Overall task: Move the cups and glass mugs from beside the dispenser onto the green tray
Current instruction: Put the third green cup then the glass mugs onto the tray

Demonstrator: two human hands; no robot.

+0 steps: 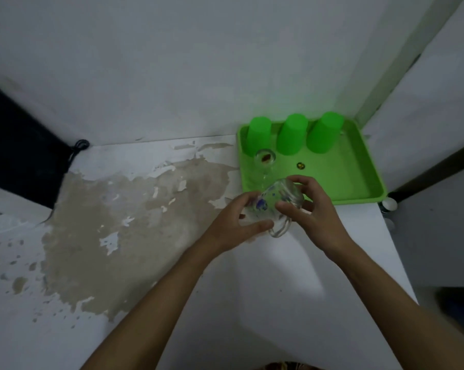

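A green tray (358,180) lies at the back right of the white counter, against the wall. Three green cups (291,134) stand upside down in a row along its far side. A clear glass mug (265,159) stands on the tray's left part, in front of the leftmost cup. A second glass mug (274,206) with blue marks is tilted on its side just above the counter, at the tray's near left corner. My left hand (236,222) grips its near end and my right hand (310,206) grips its far end.
The counter top (124,222) has a large worn, peeling brown patch to the left. A dark object with a black cord (77,149) stands at the far left. The counter's right edge (396,249) drops off beside the tray; a white round object (389,203) sits there.
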